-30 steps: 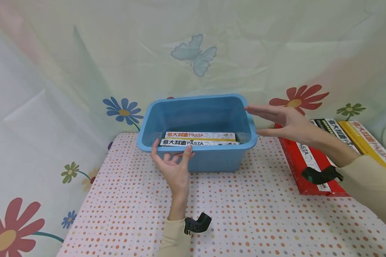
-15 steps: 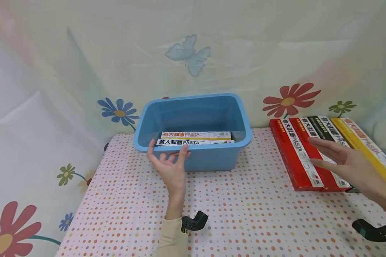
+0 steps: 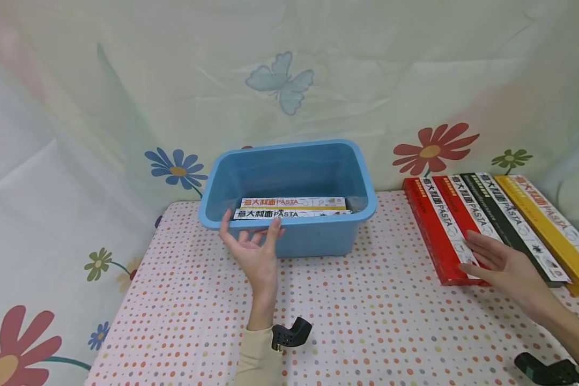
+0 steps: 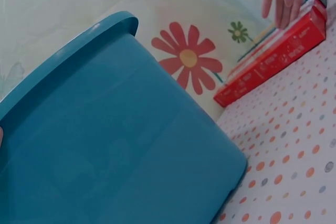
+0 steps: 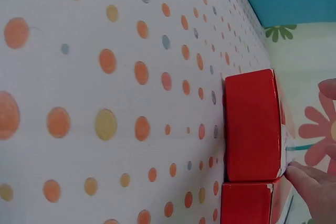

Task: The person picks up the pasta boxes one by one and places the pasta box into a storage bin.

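A blue plastic bin [image 3: 318, 236] stands on the dotted tablecloth with two pasta boxes [image 3: 294, 202] lying inside, one lettered orange, one black. My left hand [image 3: 253, 257] grips its front rim, thumb and index finger over the edge, other fingers beneath. On the right, several pasta boxes lie side by side: two red, a black one [image 3: 516, 230] and a yellow one [image 3: 550, 230]. Over the near end of the red pasta boxes [image 3: 427, 230] is my right hand [image 3: 506, 268], fingers extended, thumb apart. In the right wrist view, the thumb [image 5: 307, 187] is right at a red box's top edge.
A pink-white dotted tablecloth [image 3: 366, 321] covers the table. Behind it hangs a curtain [image 3: 366, 80] printed with flowers and a butterfly. A black wrist camera [image 3: 291, 333] sits on each sleeve.
My right hand has moved from the bin's right rim, rightward and down, to above the red pasta boxes. The left hand stays at the front rim. The head view has shifted slightly.
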{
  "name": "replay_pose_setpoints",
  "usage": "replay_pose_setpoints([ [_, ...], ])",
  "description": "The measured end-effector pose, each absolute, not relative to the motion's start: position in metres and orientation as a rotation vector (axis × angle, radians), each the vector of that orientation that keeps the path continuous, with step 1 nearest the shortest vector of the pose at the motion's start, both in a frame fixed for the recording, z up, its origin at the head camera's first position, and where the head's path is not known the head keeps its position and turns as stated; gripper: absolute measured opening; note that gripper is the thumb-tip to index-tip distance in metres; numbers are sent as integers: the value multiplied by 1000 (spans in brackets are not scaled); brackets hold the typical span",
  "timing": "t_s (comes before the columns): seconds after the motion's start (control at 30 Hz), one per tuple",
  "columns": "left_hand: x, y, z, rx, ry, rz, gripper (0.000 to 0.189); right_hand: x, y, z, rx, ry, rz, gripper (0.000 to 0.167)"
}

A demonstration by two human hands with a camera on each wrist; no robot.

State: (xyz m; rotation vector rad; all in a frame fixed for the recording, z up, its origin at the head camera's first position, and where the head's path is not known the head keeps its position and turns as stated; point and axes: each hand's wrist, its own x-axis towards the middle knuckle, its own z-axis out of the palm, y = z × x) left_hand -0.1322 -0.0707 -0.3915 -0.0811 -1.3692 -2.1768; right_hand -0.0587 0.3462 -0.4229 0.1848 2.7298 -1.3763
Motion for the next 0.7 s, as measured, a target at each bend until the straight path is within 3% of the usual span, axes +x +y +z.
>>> replay_pose_setpoints([
  [0.27, -132, -70, -391, -94, -1368, -2178, 93, -62, 340, -421, 223, 2676, -1434, 85],
  [0.7, -131, -70, -391, -75, -1365, -2193, 93, -67, 309, -435, 316, 2870, -1054, 121],
])
